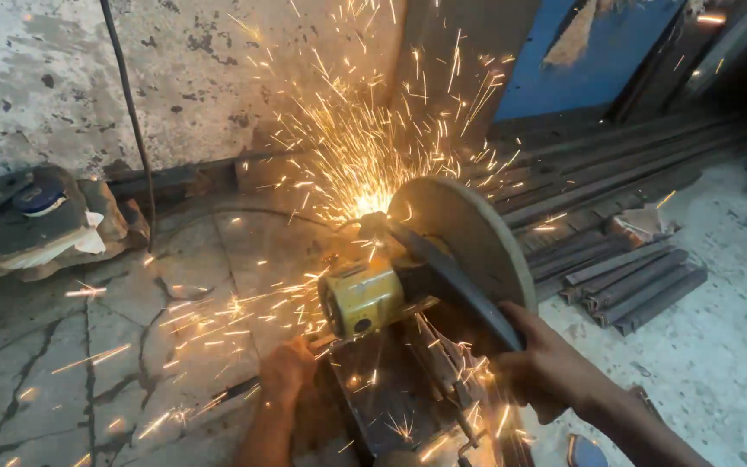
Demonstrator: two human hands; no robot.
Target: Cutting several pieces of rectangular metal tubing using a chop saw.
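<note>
- Yellow-motored metal chop saw [391, 290] with grey round blade guard: on the cracked concrete floor [88, 346], throwing sparks.
- Right hand [542, 367]: fingers clenched round the saw's dark handle [464, 290].
- Left hand [287, 370]: resting on a thin metal bar [239, 389] beside the saw; finger state unclear.
- Grey steel angle lengths [633, 281]: stacked right.

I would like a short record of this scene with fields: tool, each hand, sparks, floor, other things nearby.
tool: chop saw with yellow motor and round blade guard, cutting
right hand: closed on the saw's dark handle
left hand: rests low at the saw's base, beside a metal piece; exact hold unclear
sparks: spray toward the wall and across the floor
floor: cracked concrete
nearby: metal bars lying on the right; black cable along the wall
</note>
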